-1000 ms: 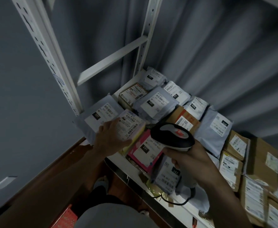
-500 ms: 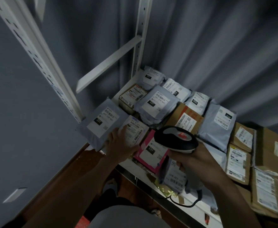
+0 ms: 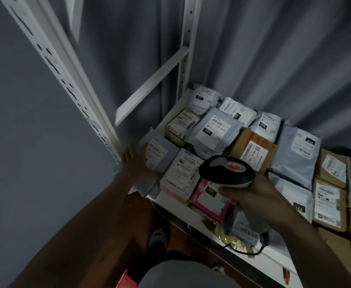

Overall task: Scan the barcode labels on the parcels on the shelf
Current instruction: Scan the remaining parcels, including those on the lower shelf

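Note:
A white shelf [image 3: 171,197] holds several labelled parcels. My left hand [image 3: 138,163] lies flat with spread fingers on a grey mailer bag [image 3: 160,154] at the shelf's front left corner, partly over its label. My right hand [image 3: 251,196] grips a black and grey barcode scanner [image 3: 226,170], held above a pink parcel [image 3: 209,199] and a pale labelled parcel [image 3: 181,173]. The scanner's head faces the left parcels. Its cable [image 3: 245,251] hangs over the shelf's front edge.
Brown cardboard boxes [image 3: 329,203] fill the shelf's right side, grey mailers [image 3: 214,132] the back. White slotted uprights [image 3: 70,84] stand left and behind, joined by a crossbar [image 3: 151,86]. A grey curtain hangs behind. Wooden floor [image 3: 141,206] lies below.
My left hand slid left, from the pale labelled parcel onto the grey mailer at the corner. The scanner moved slightly left with my right hand.

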